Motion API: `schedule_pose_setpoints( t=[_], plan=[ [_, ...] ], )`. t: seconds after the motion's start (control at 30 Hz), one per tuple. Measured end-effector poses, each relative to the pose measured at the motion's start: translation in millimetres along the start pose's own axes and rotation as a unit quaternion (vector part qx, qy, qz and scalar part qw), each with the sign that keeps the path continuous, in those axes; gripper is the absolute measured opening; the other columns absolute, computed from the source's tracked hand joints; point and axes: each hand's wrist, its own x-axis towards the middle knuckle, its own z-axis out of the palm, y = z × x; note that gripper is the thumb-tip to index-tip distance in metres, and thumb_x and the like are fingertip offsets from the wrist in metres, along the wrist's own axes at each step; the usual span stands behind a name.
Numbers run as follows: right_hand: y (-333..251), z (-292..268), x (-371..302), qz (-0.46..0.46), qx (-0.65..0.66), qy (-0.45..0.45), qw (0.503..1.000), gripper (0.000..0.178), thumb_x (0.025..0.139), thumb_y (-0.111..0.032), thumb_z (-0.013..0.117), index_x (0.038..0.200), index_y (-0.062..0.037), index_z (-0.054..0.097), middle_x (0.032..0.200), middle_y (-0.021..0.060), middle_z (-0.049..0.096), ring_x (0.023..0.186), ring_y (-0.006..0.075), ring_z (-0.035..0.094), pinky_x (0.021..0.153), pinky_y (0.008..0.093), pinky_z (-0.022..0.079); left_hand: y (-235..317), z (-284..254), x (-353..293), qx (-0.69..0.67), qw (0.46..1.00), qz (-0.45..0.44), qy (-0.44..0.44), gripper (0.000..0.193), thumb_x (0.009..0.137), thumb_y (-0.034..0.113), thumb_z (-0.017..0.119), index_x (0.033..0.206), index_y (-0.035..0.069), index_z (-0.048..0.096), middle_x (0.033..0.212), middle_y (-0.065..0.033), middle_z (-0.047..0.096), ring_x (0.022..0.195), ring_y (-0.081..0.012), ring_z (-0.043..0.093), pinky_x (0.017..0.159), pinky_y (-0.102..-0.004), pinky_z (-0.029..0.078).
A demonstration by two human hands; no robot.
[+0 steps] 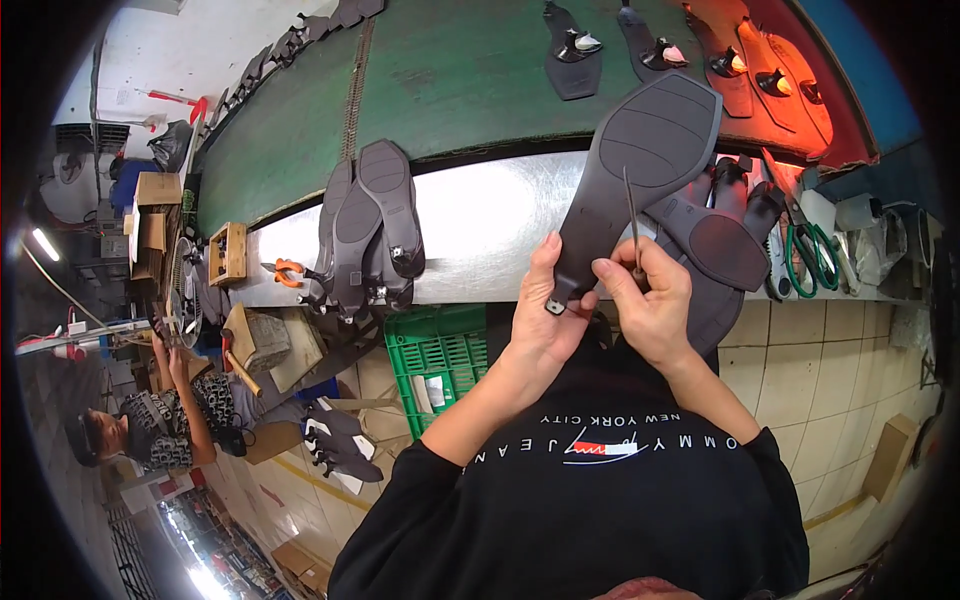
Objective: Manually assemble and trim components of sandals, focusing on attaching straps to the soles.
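Note:
In front of my chest I hold a dark heeled shoe sole (655, 140), its underside facing up and its toe end pointing away. My left hand (545, 315) is closed around the heel end, where a small metal fitting shows. A thin, dark pointed metal tool (630, 195) sits pinched in my right hand (652, 300), its shaft lying over the sole; most of its handle is hidden by the fingers. Several similar heeled soles (715, 245) lie on the bench just beyond my right hand. Another cluster of soles (360, 220) rests on the bench to the left.
A metal bench (480, 215) borders a green conveyor belt (460, 80) carrying soles, some under red light at right. Green-handled scissors (812, 255), orange-handled pliers (288, 271) and a wooden box (229, 252) lie along the bench. A green crate (435, 350) stands below. Another person (180, 415) works at left.

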Motion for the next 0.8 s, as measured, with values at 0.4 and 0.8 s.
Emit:
schedule_pose_setpoints(
  t=[0.4, 0.8],
  plan=[
    [2.4, -27.9, -16.8, 0.125, 0.003, -0.153, 0.98, 0.05, 0.091, -0.002, 0.048, 0.14, -0.0081, 0.042, 0.061, -0.0004, 0.051, 0.051, 0.0055, 0.044, 0.049, 0.02, 0.038, 20.4, 0.1, 2.5, -0.132, 0.979, -0.095, 0.122, 0.026, 0.085, 0.032, 0.068, 0.101, 0.013, 0.06, 0.095, -0.0038, 0.064, 0.087, -0.0183, 0.061, 0.054, -0.0225, 0.047],
    [41.3, -18.4, -26.4, -0.038, -0.038, -0.119, 0.991, 0.043, 0.09, 0.001, 0.052, 0.132, -0.0024, 0.049, 0.065, 0.0004, 0.054, 0.054, 0.0065, 0.046, 0.052, 0.0203, 0.037, 3.8, 1.1, -3.3, -0.22, 0.958, -0.161, 0.094, 0.022, 0.085, 0.04, 0.065, 0.087, 0.019, 0.06, 0.076, 0.0048, 0.061, 0.06, -0.0071, 0.049, 0.041, -0.0198, 0.029]
  ],
)
